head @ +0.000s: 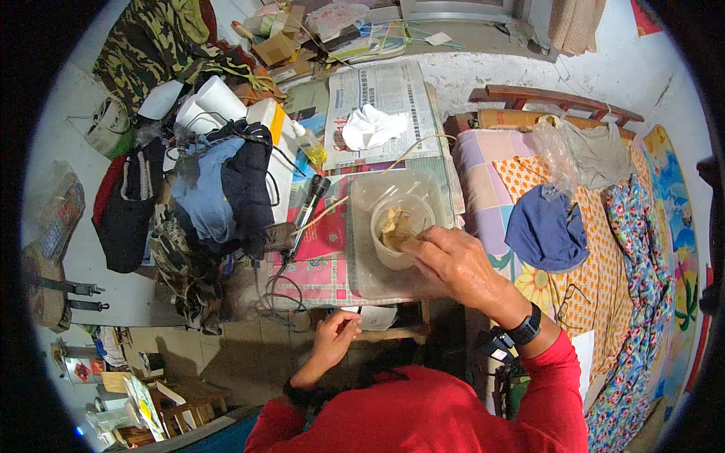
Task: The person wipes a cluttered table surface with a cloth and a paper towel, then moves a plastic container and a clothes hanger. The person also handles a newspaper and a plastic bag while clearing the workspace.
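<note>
My right hand (459, 269) reaches over the near right rim of a translucent plastic cup (396, 259). Its fingertips dip just inside, close to some dried, yellowish-brown pieces (392, 226); what they pinch, if anything, is hidden. The cup stands upright in a shallow, clear plastic container (362, 283) near the table's front edge. Below that edge is my left hand (334, 340), with its fingers curled together and nothing visible in them. A thin, pale stick or cord (323, 214) runs diagonally past the container's left side.
A black flashlight (310, 201) and a red booklet (328, 229) lie left of the container. Behind are newspaper (368, 85), a crumpled white cloth (374, 127) and a bottle of yellow liquid (311, 148). Clothes (209, 192) pile at left. The bed at right holds a blue cap (546, 229) and eyeglasses (573, 303).
</note>
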`<state>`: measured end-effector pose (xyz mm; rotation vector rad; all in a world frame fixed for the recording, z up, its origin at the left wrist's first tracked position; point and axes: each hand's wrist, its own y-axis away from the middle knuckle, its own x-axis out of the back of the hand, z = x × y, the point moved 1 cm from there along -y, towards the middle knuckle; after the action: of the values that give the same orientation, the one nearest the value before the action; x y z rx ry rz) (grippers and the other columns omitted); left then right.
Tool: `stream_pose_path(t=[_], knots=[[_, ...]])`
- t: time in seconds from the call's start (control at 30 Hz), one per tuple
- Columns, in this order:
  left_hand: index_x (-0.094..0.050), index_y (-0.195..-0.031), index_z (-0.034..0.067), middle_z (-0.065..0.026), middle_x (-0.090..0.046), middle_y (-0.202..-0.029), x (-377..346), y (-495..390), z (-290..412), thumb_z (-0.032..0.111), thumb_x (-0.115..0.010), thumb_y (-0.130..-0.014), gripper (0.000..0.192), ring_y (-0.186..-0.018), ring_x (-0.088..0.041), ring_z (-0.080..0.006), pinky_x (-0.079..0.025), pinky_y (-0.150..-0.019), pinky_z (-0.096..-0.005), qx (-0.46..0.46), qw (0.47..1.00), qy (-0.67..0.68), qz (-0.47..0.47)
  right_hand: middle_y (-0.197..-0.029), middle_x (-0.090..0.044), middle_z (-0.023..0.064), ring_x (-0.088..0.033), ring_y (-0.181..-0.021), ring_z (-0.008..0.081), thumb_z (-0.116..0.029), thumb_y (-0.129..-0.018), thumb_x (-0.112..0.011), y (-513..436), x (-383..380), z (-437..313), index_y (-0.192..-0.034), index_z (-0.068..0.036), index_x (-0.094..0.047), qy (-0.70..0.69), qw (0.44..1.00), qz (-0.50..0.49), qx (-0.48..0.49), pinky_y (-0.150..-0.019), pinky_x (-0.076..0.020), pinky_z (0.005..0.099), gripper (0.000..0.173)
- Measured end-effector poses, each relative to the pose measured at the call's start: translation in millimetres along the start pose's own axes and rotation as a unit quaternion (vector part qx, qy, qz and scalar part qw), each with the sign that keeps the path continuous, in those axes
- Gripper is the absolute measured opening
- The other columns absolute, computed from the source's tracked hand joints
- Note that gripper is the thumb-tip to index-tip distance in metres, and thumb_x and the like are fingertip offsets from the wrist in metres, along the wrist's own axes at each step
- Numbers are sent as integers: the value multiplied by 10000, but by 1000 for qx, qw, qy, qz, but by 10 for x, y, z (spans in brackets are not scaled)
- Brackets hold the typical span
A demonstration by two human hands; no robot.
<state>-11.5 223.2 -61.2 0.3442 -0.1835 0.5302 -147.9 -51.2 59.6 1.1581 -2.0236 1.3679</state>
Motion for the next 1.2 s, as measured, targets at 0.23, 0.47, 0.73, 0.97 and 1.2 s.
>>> stream_pose_path(t=[0.23,0.47,0.73,0.97,1.2], knots=[[-574,-1084,13,-64,-612,-867,81,-519,217,74,-593,-890,205,-778,-624,-139,-485,-673,-282,-29,992,-68,102,-820,-547,121,-592,-740,328,-89,-764,-586,-38,-42,38,-925,-53,-577,-16,1000,8,-8,-630,-488,427,165],[-562,-1062,-26,-46,-581,-810,-49,-776,207,145,-584,-913,228,-655,-582,-108,-512,-542,-271,49,997,-6,56,-980,-557,130,-603,-804,340,-72,-777,-622,1,10,-2,-1027,-62,-556,-46,999,-8,-20,-653,-510,415,259],[-500,-870,15,-10,-487,-769,-143,-868,183,154,-575,-904,162,-644,-501,-90,-529,-496,-282,59,996,40,45,-1200,-533,116,-607,-934,335,-35,-768,-650,128,126,-5,-1127,-89,-546,-33,997,20,-66,-734,-535,401,378],[-502,-836,28,-19,-506,-684,-212,-898,9,163,-564,-891,158,-614,-478,-98,-419,-521,-300,-40,996,1,84,-1194,-541,150,-635,-785,255,57,-786,-637,398,145,113,-1118,-58,-583,-85,976,44,-197,-664,-550,333,356],[-483,-866,18,-46,-489,-695,-200,-671,69,156,-559,-876,158,-647,-470,-113,-414,-558,-321,-88,989,42,112,-1159,-540,157,-564,-765,205,113,-793,-593,548,176,189,-1125,-23,-564,-45,980,57,-187,-660,-491,290,360]])
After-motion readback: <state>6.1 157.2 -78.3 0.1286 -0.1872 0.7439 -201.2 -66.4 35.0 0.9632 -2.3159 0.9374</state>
